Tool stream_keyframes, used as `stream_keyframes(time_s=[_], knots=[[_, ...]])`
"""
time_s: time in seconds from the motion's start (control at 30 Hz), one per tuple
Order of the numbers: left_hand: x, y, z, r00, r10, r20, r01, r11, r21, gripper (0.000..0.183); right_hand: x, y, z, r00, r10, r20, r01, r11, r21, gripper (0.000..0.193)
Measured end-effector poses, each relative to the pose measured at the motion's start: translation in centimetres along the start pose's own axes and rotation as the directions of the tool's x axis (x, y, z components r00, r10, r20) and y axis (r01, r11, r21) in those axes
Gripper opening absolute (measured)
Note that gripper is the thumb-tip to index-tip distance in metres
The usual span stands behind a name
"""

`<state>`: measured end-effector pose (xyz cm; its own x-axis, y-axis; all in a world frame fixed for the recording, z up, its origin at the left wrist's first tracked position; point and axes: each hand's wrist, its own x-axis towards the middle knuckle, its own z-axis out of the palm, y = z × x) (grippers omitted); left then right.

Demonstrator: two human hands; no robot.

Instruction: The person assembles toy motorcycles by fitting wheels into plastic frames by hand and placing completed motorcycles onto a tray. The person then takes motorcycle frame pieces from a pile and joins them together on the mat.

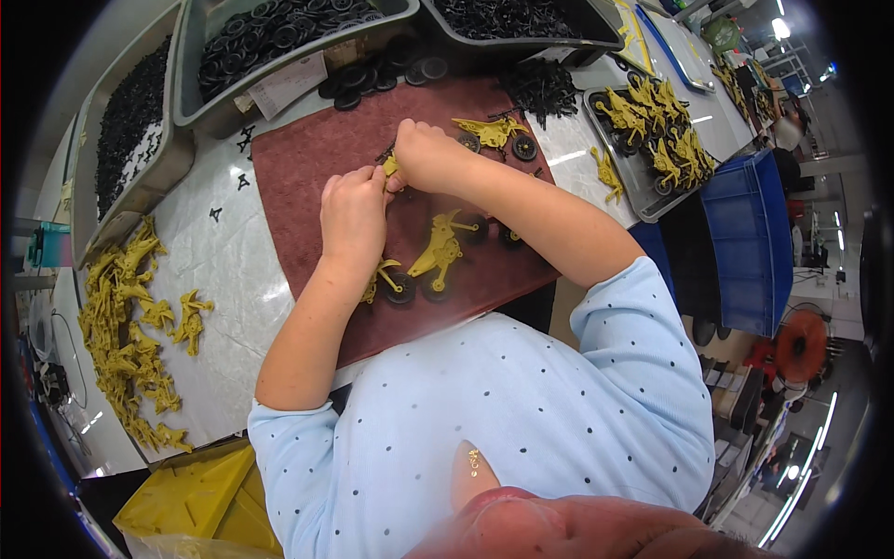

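Note:
On a dark red cloth [293,177], my left hand [354,212] and my right hand [430,156] meet with fingers closed on a small yellow plastic toy motorcycle body [390,166]. Fingers cover most of it; a thin black piece sticks out beside it. Nearer to me lies a yellow motorcycle body [438,250] with black wheels at its ends. Another partly shows below my left wrist, next to a black wheel [400,287]. Beyond my right hand rests one more yellow motorcycle [489,130] with black wheels.
Loose yellow bodies [126,326] are heaped at the left. Grey bins of small black parts [130,121], black wheels [279,37] and thin black pieces [503,17] line the far side. At right stand a metal tray [647,191] of wheeled yellow motorcycles and a blue crate [750,242].

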<state>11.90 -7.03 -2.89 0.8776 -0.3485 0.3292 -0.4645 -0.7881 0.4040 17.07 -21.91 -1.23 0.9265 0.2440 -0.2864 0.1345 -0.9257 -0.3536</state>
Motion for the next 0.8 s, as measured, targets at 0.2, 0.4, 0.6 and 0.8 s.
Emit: stream_keyframes(time_s=[0.2, 0.4, 0.6, 0.8], knots=[[0.1, -0.1, 1.2, 0.98, 0.146, -0.136, -0.137, 0.988, 0.07, 0.012, 0.7, 0.0, 0.2, 0.998, 0.047, 0.051, -0.046, 0.999, -0.016, 0.075], [0.5, 0.5, 1.2, 0.989, 0.107, -0.103, -0.093, 0.987, 0.13, 0.012, 1.2, -1.1, -0.9, 0.987, 0.124, 0.102, -0.112, 0.987, -0.113, 0.086], [0.7, -1.3, -0.6, 0.996, 0.037, 0.081, -0.026, 0.991, -0.129, 0.017, 0.9, 1.9, -0.9, 0.991, -0.039, 0.126, 0.013, 0.98, 0.2, 0.091], [-0.1, 1.3, -9.2, 0.811, -0.161, 0.563, 0.537, 0.588, -0.605, 0.035, -6.5, 2.8, -2.6, 0.83, -0.477, -0.289, 0.549, 0.604, 0.578, 0.074]])
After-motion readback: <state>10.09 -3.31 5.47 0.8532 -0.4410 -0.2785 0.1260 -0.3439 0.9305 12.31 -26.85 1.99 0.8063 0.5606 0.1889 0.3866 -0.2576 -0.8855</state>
